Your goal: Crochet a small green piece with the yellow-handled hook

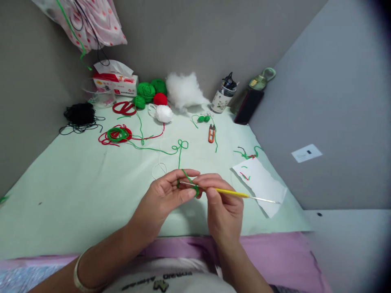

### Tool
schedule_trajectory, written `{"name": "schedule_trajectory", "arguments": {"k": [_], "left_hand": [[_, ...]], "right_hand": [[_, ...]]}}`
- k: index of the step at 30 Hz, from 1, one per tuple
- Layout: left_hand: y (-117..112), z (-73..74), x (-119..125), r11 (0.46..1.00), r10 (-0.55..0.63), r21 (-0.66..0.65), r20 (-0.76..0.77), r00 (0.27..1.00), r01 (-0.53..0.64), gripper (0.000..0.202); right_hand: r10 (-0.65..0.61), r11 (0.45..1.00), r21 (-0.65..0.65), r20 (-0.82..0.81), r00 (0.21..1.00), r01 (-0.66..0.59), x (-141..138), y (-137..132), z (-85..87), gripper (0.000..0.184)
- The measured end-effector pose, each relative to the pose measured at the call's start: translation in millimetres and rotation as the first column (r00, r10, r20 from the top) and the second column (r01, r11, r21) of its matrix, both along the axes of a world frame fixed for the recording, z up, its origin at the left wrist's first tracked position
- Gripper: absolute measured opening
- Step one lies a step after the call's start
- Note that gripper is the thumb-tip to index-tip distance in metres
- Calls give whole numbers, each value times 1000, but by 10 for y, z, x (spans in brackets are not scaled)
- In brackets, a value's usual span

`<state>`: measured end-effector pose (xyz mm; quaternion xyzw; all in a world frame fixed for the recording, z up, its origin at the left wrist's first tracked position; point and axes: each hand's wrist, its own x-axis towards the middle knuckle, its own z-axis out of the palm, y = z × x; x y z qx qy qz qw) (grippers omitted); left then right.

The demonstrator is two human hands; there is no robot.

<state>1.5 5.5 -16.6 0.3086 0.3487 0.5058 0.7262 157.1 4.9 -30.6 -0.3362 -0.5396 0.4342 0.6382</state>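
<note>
My right hand (226,207) is closed round the yellow grip of a crochet hook (232,192), whose thin metal shaft points left. Facing it, my left hand (163,195) pinches a small loop of green yarn (196,189) between thumb and fingers. The hook's tip lies by the left fingers, close to that loop. A strand of the same yarn passes over the left index finger and runs up the table to a loose coil of green yarn (117,133), which rests on red yarn. How the hook threads the stitches is too small to tell.
Balls of green yarn (146,92), red yarn (160,99) and white yarn (163,113) sit at the back beside white stuffing (185,90). Orange thread snips (211,133) lie mid-table. Torn white paper (262,187) lies right. Black yarn (80,114) and red scissors (124,108) are left.
</note>
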Motion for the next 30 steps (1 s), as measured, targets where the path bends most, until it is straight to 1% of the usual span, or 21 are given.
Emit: {"name": "schedule_trajectory", "arguments": {"k": [2,4,7,10,14,17,19,21,26,30], "left_hand": [[-23,-2,7,1000,1,13,-15,1000,-1,33],[-31,-4,-2,1000,11,13,-40,999,-11,37],[-27,-8,-29,1000,17,22,-92,996,-15,34],[-32,-9,-53,1000,4,26,-130,991,0,30],[-49,12,-73,1000,4,16,-155,988,-1,24],[-48,44,-77,999,30,34,-178,983,-25,22],[-41,66,-74,998,48,51,-202,978,-39,22],[-35,80,-68,996,66,72,-232,971,-51,22],[-31,82,-61,993,94,100,-293,951,-67,22],[-31,82,-67,989,123,115,-314,941,-90,24]], "right_hand": [[-11,1000,-24,-1,1000,11,-2,-3,-27,14],[15,997,-81,-38,999,-18,15,1,-38,15],[57,987,-147,-102,993,-72,46,19,-15,18],[70,986,-142,-121,990,-87,66,38,22,21],[65,996,-64,-35,997,-67,90,20,38,23],[-8,999,42,105,994,3,105,-37,33,22],[-69,988,149,205,976,38,110,-77,27,23],[-105,973,226,264,959,45,113,-104,20,24],[-140,958,284,335,932,41,129,-112,-4,27],[-201,919,394,450,870,9,145,-100,-2,26]]}}
